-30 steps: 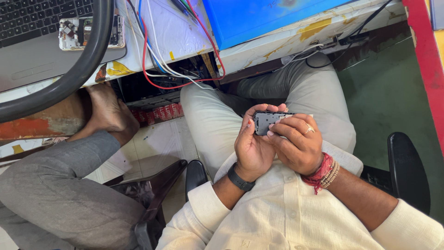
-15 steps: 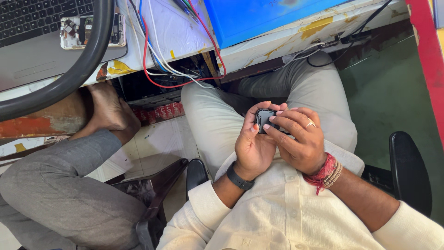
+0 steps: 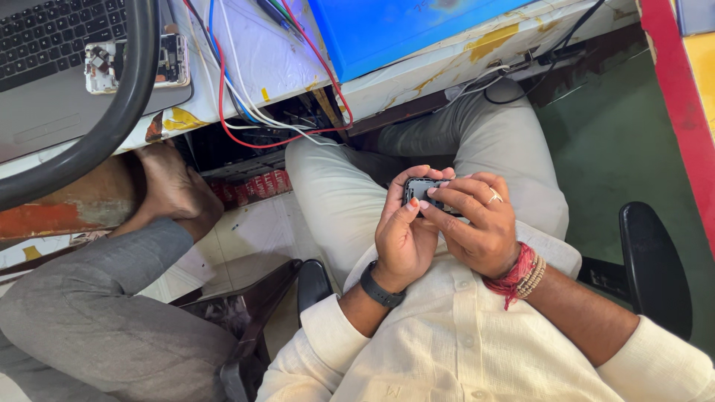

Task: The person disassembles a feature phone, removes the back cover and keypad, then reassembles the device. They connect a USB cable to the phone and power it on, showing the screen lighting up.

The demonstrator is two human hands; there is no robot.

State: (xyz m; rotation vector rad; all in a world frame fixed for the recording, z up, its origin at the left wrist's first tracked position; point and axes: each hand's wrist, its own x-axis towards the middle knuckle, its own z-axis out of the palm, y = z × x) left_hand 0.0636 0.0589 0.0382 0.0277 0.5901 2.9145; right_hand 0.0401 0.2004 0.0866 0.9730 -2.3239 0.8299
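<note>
— Where's the small dark rectangular device [image 3: 421, 191]?

— Over the lap, cradled in the left hand [image 3: 402, 238], whose fingers curl shut around its lower edge, thumb up at its near end.

— And the right hand [image 3: 477, 227]?

— At three o'clock from the device, touching it, fingers bent over its top face and pinching the edge. Its long axis seems to run nine to three. Both hands are equally close, below the counter [image 3: 417, 74].

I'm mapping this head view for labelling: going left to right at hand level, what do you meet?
Co-worker's grey trouser leg → left hand → small dark device → right hand → black chair armrest.
</note>
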